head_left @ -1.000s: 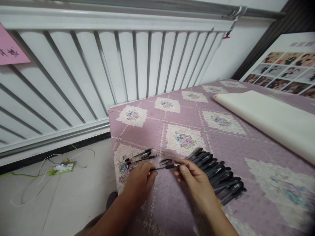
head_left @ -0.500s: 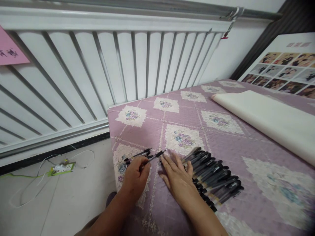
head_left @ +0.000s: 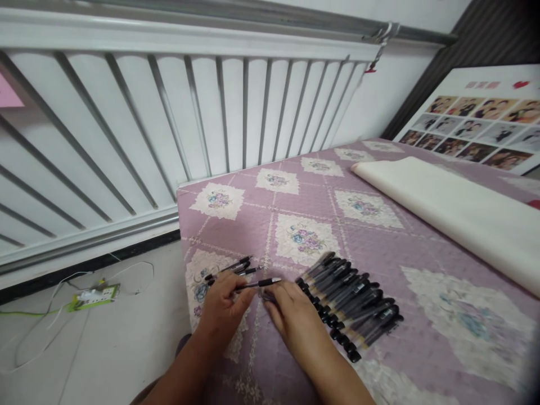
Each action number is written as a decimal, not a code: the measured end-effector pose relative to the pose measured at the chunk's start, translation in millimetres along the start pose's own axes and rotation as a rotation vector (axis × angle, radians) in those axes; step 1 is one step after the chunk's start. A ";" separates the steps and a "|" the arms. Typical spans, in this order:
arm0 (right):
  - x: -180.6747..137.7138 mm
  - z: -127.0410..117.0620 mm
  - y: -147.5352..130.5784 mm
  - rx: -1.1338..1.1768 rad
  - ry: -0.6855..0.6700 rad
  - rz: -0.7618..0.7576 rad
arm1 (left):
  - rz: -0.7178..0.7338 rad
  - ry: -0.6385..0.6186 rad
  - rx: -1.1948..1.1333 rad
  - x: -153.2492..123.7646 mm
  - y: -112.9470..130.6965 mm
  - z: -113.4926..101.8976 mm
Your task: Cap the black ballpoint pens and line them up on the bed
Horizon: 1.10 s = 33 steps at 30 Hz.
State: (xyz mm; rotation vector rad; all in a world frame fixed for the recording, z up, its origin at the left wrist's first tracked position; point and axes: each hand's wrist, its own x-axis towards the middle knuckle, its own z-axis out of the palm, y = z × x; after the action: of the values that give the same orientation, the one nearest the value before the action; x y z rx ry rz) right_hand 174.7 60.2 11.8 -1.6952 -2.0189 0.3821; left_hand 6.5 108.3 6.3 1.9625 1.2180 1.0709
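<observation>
My left hand [head_left: 222, 308] is closed round a black pen [head_left: 259, 283] whose tip points right. Just beyond it, a few loose black pens [head_left: 230, 268] lie on the purple quilted cover [head_left: 379, 247]. My right hand [head_left: 295, 322] rests knuckles up beside the left, fingers curled near the pen's tip; what they pinch is hidden. To its right lies a row of several black capped pens [head_left: 352, 304], side by side.
A white slatted radiator panel [head_left: 169, 118] stands behind the cover. A rolled cream sheet [head_left: 455, 208] lies at the right, with a photo board [head_left: 476, 124] beyond it. On the floor at left sit a green power strip [head_left: 93, 295] and white cables.
My right hand lifted off the row of pens and closed in beside the left hand. The pen in my left hand now lies level, pointing right. The view shifted slightly.
</observation>
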 end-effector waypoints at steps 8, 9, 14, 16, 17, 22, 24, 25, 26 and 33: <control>2.3 -12.6 9.8 0.633 0.220 0.224 | 0.020 -0.009 0.048 -2.1 0.9 1.4; 2.8 -13.9 12.4 0.720 0.254 0.273 | 0.025 -0.007 0.058 -2.1 1.0 1.9; 0.8 -18.8 20.8 1.067 0.338 0.481 | 0.037 0.007 0.129 -0.8 -0.7 2.7; -1.1 -21.2 21.6 1.196 0.331 0.541 | 0.051 0.007 0.161 -0.1 -2.5 2.2; -1.9 -22.7 21.6 1.239 0.320 0.559 | 0.060 0.007 0.179 0.2 -3.5 1.9; -2.0 -31.0 18.7 1.114 0.245 0.545 | 0.110 0.021 0.270 1.0 -6.8 1.5; -1.3 -33.1 17.4 1.026 0.226 0.531 | 0.126 0.024 0.296 1.1 -7.1 1.5; -1.1 -33.6 17.3 0.999 0.222 0.524 | 0.132 0.025 0.305 1.1 -7.1 1.5; -1.1 -33.8 17.7 0.983 0.222 0.519 | 0.139 0.027 0.310 1.1 -7.0 1.5; -2.5 -31.1 25.4 0.905 0.216 0.495 | 0.126 0.029 0.292 1.7 -7.1 0.7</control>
State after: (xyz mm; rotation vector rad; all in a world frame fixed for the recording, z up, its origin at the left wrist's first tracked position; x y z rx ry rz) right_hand 212.7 60.0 25.1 -1.4917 -0.9751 1.0344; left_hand 4.5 112.6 0.8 2.2777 1.3438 1.0319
